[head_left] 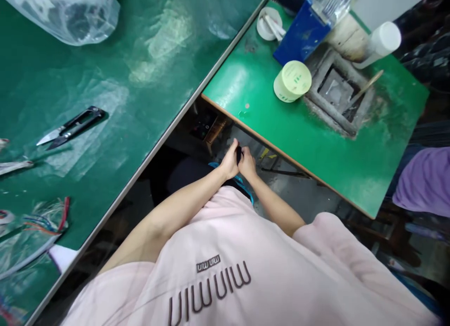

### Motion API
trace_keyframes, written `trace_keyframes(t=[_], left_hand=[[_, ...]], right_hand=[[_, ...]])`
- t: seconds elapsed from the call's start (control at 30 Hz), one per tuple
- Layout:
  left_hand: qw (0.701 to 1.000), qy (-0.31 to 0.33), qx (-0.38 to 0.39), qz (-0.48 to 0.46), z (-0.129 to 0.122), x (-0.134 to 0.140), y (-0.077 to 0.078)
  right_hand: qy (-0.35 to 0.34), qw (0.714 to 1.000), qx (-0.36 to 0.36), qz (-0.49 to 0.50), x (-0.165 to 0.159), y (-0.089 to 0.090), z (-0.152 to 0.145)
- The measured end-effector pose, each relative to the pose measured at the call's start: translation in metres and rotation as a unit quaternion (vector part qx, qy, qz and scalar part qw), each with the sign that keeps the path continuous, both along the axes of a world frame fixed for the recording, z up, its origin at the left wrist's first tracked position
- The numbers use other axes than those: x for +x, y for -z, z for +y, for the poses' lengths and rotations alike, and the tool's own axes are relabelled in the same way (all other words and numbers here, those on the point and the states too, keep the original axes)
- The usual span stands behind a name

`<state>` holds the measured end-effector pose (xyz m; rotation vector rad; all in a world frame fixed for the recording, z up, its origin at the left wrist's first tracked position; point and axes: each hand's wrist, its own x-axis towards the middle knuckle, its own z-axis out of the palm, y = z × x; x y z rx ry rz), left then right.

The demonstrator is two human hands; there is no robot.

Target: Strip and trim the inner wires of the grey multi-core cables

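Note:
Both hands are together in front of my waist, in the gap beside the two green tables. Closed fingers of my left hand [230, 163] hold a small black object [239, 155], whose kind I cannot make out. On its other side, my right hand [247, 163] is curled round it too. Most of the object is hidden by the fingers. A bit of bright blue material [250, 194] shows just below the hands, near my lap.
Black thread snips [75, 126] and a cable with stripped coloured wires [45, 227] lie on the left table [116, 185]. The right table [309, 152] bears a pale green tub [292, 81], a grimy square pot [314, 105], a blue box [304, 33] and a white bottle [386, 39]. Purple cloth [425, 183] is at far right.

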<state>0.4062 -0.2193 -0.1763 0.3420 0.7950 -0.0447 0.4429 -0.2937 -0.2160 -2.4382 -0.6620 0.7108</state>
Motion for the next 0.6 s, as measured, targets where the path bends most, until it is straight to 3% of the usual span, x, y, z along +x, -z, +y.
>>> trace_keyframes(t=[0.2, 0.27, 0.37, 0.43, 0.6], left_hand=[[0.989, 0.133, -0.007, -0.064, -0.003, -0.013, 0.003], [0.985, 0.144, -0.022, -0.087, 0.003, -0.012, 0.001], [0.991, 0.086, -0.010, -0.106, 0.013, -0.005, -0.005], [0.993, 0.040, 0.003, -0.110, 0.014, 0.001, -0.009], [0.994, -0.022, 0.000, -0.103, 0.002, 0.000, -0.009]], right_hand=[[0.066, 0.992, -0.022, 0.102, 0.041, 0.006, -0.013], [0.104, 0.984, -0.007, 0.145, 0.055, 0.001, -0.026], [0.185, 0.959, 0.037, 0.212, 0.058, -0.009, -0.044], [0.237, 0.933, 0.072, 0.260, 0.044, -0.012, -0.046], [0.313, 0.862, 0.163, 0.364, -0.012, -0.004, -0.018]])
